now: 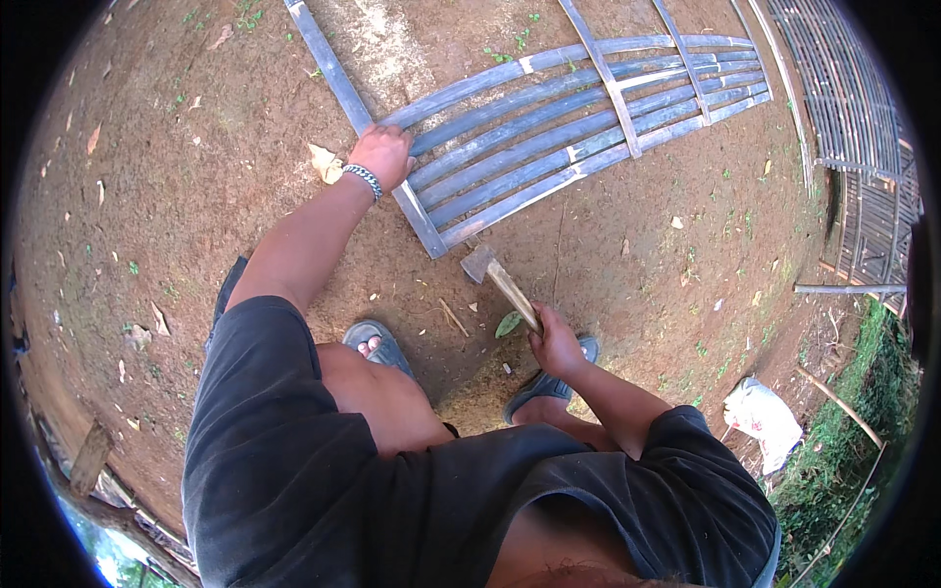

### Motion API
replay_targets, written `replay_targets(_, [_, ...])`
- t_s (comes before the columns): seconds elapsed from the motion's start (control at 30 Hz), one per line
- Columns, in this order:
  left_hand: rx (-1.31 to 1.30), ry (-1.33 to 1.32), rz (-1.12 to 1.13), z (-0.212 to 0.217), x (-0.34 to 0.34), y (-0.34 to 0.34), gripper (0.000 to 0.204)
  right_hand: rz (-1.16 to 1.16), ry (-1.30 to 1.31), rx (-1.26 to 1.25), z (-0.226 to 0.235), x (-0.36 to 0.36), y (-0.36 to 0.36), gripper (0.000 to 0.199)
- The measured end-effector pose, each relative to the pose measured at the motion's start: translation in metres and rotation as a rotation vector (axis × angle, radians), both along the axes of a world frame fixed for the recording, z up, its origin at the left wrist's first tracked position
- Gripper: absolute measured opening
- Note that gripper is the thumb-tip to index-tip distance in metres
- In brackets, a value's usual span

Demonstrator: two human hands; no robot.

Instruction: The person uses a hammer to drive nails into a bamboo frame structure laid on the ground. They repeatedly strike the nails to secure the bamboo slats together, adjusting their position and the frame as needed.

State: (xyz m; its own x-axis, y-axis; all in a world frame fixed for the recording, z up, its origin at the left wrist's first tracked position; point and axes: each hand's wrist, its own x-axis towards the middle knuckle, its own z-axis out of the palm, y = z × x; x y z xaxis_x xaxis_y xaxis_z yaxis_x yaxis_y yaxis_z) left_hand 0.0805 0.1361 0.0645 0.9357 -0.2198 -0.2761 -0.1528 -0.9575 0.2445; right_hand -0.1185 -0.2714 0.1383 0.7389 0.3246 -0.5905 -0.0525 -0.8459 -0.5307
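Note:
On the ground ahead lies a lattice of split bamboo slats [510,161], several long strips crossed by others. My left hand [384,155], with a chain bracelet at the wrist, is closed round the crossing end slat [329,71] where the long strips meet it. Its fingertips are partly hidden behind the bamboo. In my right hand [559,341] is the wooden handle of a small axe [510,292], held low in front of my right foot. The axe head [477,263] points away from me, just short of the lattice's near corner and apart from it.
My sandalled feet [380,345] stand on brown bare soil with scattered dry leaves. To the far right are more bamboo panels [838,88]. A white sack [763,421] lies beside grass [848,441] at the lower right. Wooden poles [118,514] run along the lower left.

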Motion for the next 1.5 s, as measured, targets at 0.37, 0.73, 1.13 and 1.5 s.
replay_targets(0.37, [-0.058,0.046,-0.031,0.002,0.0,0.003,0.036,-0.004,0.03,-0.062,0.003,0.0,0.0,0.054])
replay_targets(0.73, [0.137,-0.007,0.1,0.005,0.019,0.023,0.036,0.006,0.002,-0.037,-0.002,-0.002,0.003,0.056])
replay_targets(1.13, [0.158,-0.052,0.039,-0.002,0.033,0.025,0.032,0.002,0.028,-0.029,0.0,-0.006,0.008,0.055])
replay_targets(1.5, [0.08,-0.059,0.015,0.002,0.028,0.023,0.034,-0.026,0.056,-0.036,0.0,-0.01,0.001,0.054])
